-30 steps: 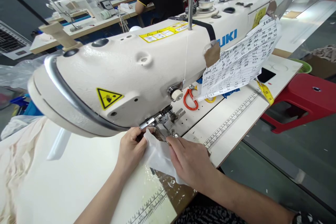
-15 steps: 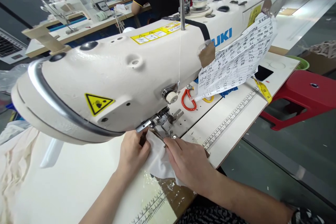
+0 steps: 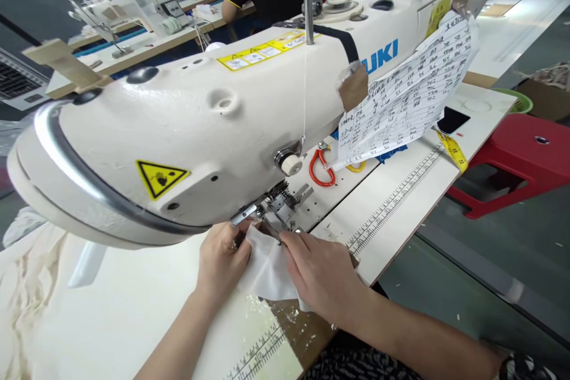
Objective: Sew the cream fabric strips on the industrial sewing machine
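Observation:
A piece of thin white fabric (image 3: 269, 270) hangs between my two hands, just in front of the needle area of a white sewing machine (image 3: 178, 130). My left hand (image 3: 221, 261) is closed on the fabric's left side, close under the machine head. On the other side my right hand (image 3: 320, 273) pinches the cloth's right edge beside the presser foot area (image 3: 280, 211). A slim metal piece shows between the hands at the fabric's top edge; I cannot tell what it is. The fingertips are partly hidden by the machine and the cloth.
Red-handled scissors (image 3: 321, 169) lie behind the needle area. Handwritten sheets (image 3: 405, 95) hang taped to the machine arm. A yellow tape measure (image 3: 453, 151) and a dark phone-like slab (image 3: 453, 120) lie at right, near a red stool (image 3: 521, 154). Beige fabric (image 3: 29, 297) lies at left.
The white fabric between my hands is spread a little wider and flatter. My left hand has shifted slightly to the left, and the camera view has moved a little.

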Demonstrator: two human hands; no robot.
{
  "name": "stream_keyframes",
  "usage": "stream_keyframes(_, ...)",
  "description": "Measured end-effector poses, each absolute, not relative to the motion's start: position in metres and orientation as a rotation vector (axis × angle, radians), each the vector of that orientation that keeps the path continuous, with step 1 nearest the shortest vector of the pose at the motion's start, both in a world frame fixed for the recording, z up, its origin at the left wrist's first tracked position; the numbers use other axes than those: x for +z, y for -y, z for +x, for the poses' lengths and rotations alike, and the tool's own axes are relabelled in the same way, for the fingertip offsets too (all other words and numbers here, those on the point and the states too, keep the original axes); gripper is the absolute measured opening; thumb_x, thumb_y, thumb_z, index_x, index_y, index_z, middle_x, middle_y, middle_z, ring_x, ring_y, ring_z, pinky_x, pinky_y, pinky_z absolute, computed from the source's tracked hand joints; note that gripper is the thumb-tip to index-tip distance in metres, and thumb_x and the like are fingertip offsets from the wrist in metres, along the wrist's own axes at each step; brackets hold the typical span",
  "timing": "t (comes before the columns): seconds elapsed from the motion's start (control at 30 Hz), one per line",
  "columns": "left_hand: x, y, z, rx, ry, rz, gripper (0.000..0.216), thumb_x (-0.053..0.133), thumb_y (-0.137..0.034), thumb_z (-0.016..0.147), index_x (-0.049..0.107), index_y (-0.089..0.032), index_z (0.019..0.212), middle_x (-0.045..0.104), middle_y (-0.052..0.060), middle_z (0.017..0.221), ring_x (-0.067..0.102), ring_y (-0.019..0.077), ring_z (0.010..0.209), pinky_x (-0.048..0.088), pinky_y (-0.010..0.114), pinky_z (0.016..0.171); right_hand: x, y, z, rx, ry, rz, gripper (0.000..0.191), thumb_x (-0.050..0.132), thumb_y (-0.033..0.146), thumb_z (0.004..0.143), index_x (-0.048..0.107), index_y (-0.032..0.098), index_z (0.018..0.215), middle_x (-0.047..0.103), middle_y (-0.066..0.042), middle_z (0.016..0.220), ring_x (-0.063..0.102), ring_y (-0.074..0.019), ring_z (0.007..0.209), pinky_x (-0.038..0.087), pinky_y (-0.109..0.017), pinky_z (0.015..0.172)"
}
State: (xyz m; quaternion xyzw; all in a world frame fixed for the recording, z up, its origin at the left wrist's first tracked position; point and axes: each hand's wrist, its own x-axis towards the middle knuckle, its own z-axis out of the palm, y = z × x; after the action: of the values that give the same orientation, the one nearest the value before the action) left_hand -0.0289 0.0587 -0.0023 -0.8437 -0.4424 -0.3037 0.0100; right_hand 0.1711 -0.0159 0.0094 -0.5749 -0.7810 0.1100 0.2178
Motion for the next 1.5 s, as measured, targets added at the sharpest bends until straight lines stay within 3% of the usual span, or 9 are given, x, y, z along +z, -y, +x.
stream_keyframes(0.13,0.001,-0.058,-0.027,-0.814,1.01,-2.675,0.027,0.048,-0.002,0.083,0.061,-0.018,0.1,0.069,0.006,0.096,0.066,0.0193,0.086,0.054,0.031,0.076,0.01,0.019,0.17,0.226,2.18,-1.614,0.029,0.047,0.014,0.097,0.055,0.013,0.125,0.074,-0.007,0.089,0.07,-0.0227,0.066,0.045,-0.033,0.048)
stream_keyframes(0.3,0.019,-0.049,-0.024,-0.666,0.978,-2.851,0.03,0.045,-0.004,0.088,0.06,-0.015,0.112,0.063,0.012,0.108,0.062,0.0223,0.096,0.056,0.035,0.081,0.015,0.055,0.184,0.425,2.04,-1.585,0.03,0.045,0.016,0.098,0.051,0.015,0.128,0.076,-0.007,0.097,0.073,-0.023,0.072,0.05,-0.032,0.054)
stream_keyframes(0.43,0.026,-0.035,-0.017,-0.534,1.058,-2.893,0.034,0.042,-0.006,0.089,0.059,-0.012,0.117,0.058,0.015,0.115,0.058,0.0253,0.101,0.058,0.042,0.085,0.014,0.093,0.205,0.634,1.999,-1.49,0.023,0.039,0.013,0.097,0.051,0.022,0.115,0.072,0.0,0.081,0.069,-0.0182,0.059,0.046,-0.028,0.049)
stream_keyframes(0.57,0.021,-0.023,-0.004,-0.504,1.16,-2.742,0.031,0.043,-0.01,0.09,0.061,-0.009,0.115,0.058,0.016,0.114,0.056,0.0274,0.102,0.059,0.044,0.086,0.012,0.106,0.217,0.548,2.053,-1.482,0.026,0.035,0.011,0.097,0.05,0.021,0.115,0.072,-0.002,0.08,0.07,-0.019,0.061,0.049,-0.028,0.05)
stream_keyframes(0.67,0.015,-0.017,-0.001,-0.495,1.161,-2.692,0.033,0.042,-0.012,0.093,0.06,-0.003,0.119,0.059,0.018,0.118,0.056,0.0291,0.111,0.058,0.045,0.093,0.016,0.101,0.217,0.437,2.099,-1.477,0.034,0.035,0.011,0.098,0.048,0.02,0.128,0.073,-0.006,0.093,0.071,-0.02,0.065,0.052,-0.028,0.053)
stream_keyframes(0.8,0.01,-0.013,-0.005,-0.516,1.113,-2.713,0.037,0.041,-0.015,0.096,0.057,-0.002,0.126,0.061,0.018,0.126,0.054,0.0295,0.122,0.053,0.046,0.102,0.019,0.093,0.213,0.296,2.179,-1.447,0.039,0.033,0.006,0.096,0.05,0.017,0.13,0.071,-0.007,0.089,0.069,-0.0197,0.062,0.054,-0.029,0.051)
stream_keyframes(1.03,0.011,-0.016,-0.009,-0.521,1.08,-2.701,0.039,0.042,-0.016,0.095,0.06,-0.007,0.127,0.065,0.015,0.126,0.058,0.0296,0.12,0.054,0.046,0.098,0.018,0.092,0.209,0.189,2.315,-1.457,0.039,0.035,0.002,0.091,0.053,0.014,0.124,0.072,-0.01,0.094,0.073,-0.0229,0.073,0.055,-0.03,0.05)
stream_keyframes(1.5,0.007,-0.009,-0.002,-0.426,1.246,-2.636,0.046,0.038,-0.022,0.094,0.049,-0.005,0.135,0.057,0.019,0.135,0.05,0.0326,0.128,0.049,0.047,0.101,0.023,0.072,0.201,0.148,2.42,-1.524,0.036,0.046,0.003,0.089,0.054,0.01,0.124,0.073,-0.011,0.098,0.073,-0.0234,0.077,0.056,-0.031,0.052)
